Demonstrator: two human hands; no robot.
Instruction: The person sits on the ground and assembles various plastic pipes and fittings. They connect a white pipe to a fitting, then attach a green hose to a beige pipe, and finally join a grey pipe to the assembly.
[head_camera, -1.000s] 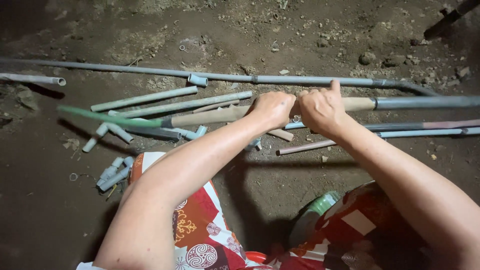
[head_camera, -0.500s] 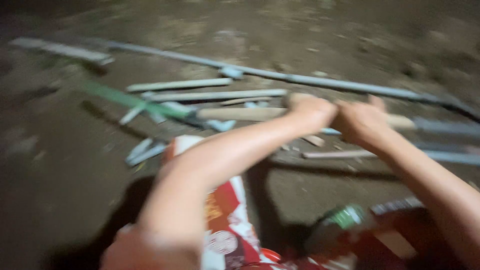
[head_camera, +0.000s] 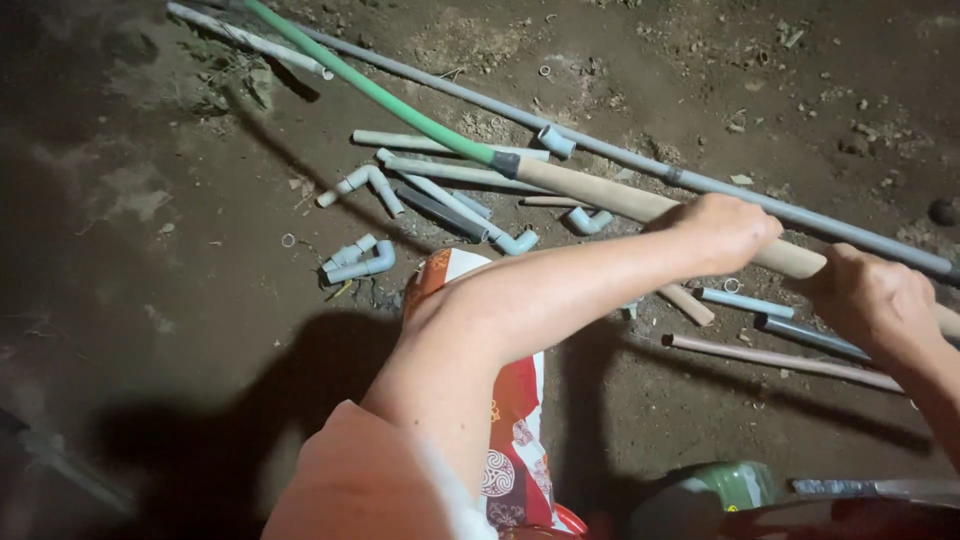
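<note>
Both hands grip one long pole held above dirt ground. Its thick tan section (head_camera: 600, 192) runs between a green front part (head_camera: 370, 90) and my hands. My left hand (head_camera: 722, 230) is closed around the tan section. My right hand (head_camera: 878, 300) is closed on the same pole further right. The pole slants from upper left to lower right, over scattered grey plastic pipes.
A long grey pipe (head_camera: 620, 158) lies across the ground behind the pole. Short grey pipe pieces and elbow fittings (head_camera: 360, 262) are strewn at centre left. Brownish tubes (head_camera: 780, 355) lie at right. A red patterned cloth (head_camera: 515, 440) covers my lap.
The pole has swung: its green end has risen toward the upper left. My right hand has slid further right along it, away from the left hand. The view has turned.
</note>
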